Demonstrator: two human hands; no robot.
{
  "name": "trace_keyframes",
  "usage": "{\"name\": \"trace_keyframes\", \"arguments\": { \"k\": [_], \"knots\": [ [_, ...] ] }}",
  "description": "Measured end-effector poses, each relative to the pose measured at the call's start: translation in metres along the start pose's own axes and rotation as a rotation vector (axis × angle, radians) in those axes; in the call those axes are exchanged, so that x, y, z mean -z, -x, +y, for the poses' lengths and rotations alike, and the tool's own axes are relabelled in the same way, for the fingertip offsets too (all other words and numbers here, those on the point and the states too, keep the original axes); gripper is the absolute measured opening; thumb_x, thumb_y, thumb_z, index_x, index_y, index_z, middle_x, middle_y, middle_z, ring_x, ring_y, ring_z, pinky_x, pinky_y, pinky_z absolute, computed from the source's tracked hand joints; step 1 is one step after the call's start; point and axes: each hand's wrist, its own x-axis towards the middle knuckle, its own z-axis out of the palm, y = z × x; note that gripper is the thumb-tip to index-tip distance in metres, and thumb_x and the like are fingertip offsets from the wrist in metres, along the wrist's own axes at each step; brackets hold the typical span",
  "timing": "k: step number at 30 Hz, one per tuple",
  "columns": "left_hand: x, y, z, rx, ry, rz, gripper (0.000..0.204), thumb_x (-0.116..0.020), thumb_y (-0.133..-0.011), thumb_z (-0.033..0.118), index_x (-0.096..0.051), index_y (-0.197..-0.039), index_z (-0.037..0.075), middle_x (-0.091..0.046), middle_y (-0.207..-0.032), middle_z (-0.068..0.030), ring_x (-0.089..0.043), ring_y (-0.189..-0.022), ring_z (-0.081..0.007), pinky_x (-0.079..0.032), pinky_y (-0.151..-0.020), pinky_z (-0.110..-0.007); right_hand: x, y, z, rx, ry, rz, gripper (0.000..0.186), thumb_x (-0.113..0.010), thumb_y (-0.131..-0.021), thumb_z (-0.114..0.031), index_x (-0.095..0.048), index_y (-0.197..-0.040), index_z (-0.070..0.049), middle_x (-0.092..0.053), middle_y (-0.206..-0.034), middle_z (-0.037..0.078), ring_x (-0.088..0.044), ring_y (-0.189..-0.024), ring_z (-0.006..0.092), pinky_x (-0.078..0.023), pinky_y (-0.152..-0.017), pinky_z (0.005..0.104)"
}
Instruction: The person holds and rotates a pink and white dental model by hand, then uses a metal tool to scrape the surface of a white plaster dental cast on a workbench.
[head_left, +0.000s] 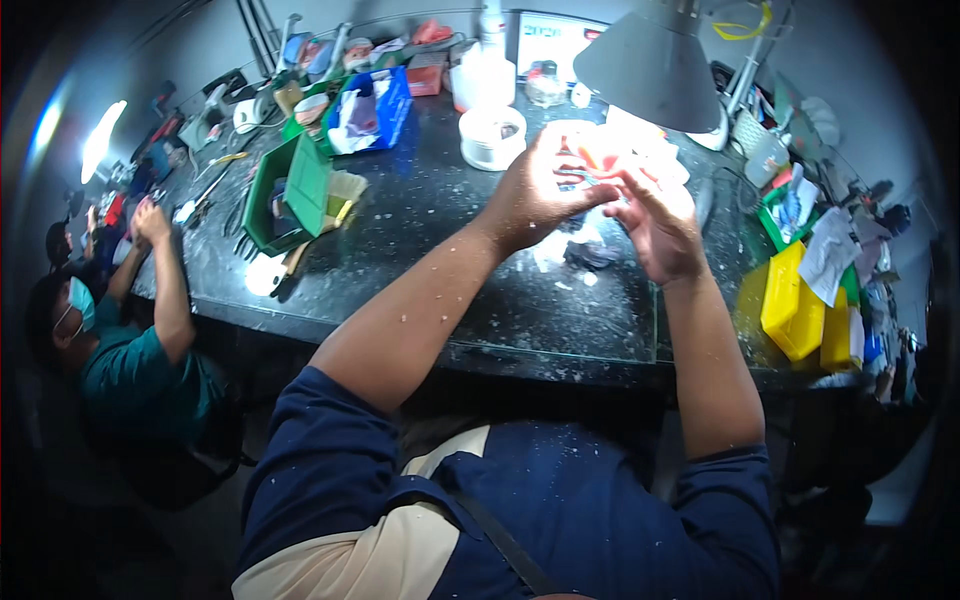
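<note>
I judge this step as handwork: left hand [533, 198] and right hand [662, 222] fingers clamp the pink piece [600, 158]; next requires steadiness.

head-worn, looking down (wide fisheye)
</note>
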Motion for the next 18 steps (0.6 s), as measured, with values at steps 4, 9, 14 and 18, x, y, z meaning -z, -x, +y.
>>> {"name": "trace_keyframes", "arguments": {
  "k": [4,9,14,18],
  "knots": [
    [-0.002,-0.004,0.002,-0.107,-0.085,0.043,0.073,-0.096,-0.093,0.024,-0.053,-0.147,0.001,-0.073,-0.135,-0.0212,-0.076,-0.123,-0.0277,-0.062,-0.107,-0.042,-0.007,0.006,-0.005,-0.031,0.000,-0.015,0.038,-0.072,-0.111,-0.017,-0.064,-0.146,-0.003,-0.072,-0.138,0.008,-0.071,-0.119,0.0172,-0.062,-0.092,0.0381],
    [0.004,-0.006,0.004,-0.150,-0.282,0.055,0.069,-0.093,-0.093,0.011,-0.050,-0.147,0.002,-0.070,-0.137,-0.0178,-0.073,-0.130,-0.0277,-0.060,-0.113,-0.042,-0.014,0.003,-0.005,-0.019,0.138,0.049,0.040,-0.074,-0.111,-0.019,-0.065,-0.145,-0.001,-0.073,-0.136,0.009,-0.073,-0.112,0.0169,-0.061,-0.088,0.0337],
    [0.002,-0.003,0.007,-0.102,-0.312,0.022,0.067,-0.090,-0.096,0.012,-0.050,-0.148,0.002,-0.069,-0.138,-0.0187,-0.076,-0.125,-0.0258,-0.062,-0.109,-0.040,-0.015,0.001,-0.006,0.063,0.472,0.093,0.039,-0.080,-0.108,-0.017,-0.069,-0.140,0.001,-0.077,-0.127,0.010,-0.074,-0.101,0.0142,-0.059,-0.083,0.0269],
    [0.002,-0.003,0.007,-0.030,-0.290,0.002,0.065,-0.088,-0.097,0.011,-0.050,-0.149,0.001,-0.071,-0.136,-0.0187,-0.076,-0.123,-0.0257,-0.062,-0.108,-0.039,-0.014,0.001,0.000,0.227,0.757,0.126,0.042,-0.080,-0.106,-0.015,-0.068,-0.144,0.000,-0.076,-0.125,0.010,-0.073,-0.101,0.0138,-0.060,-0.085,0.0278]
  ]
}}
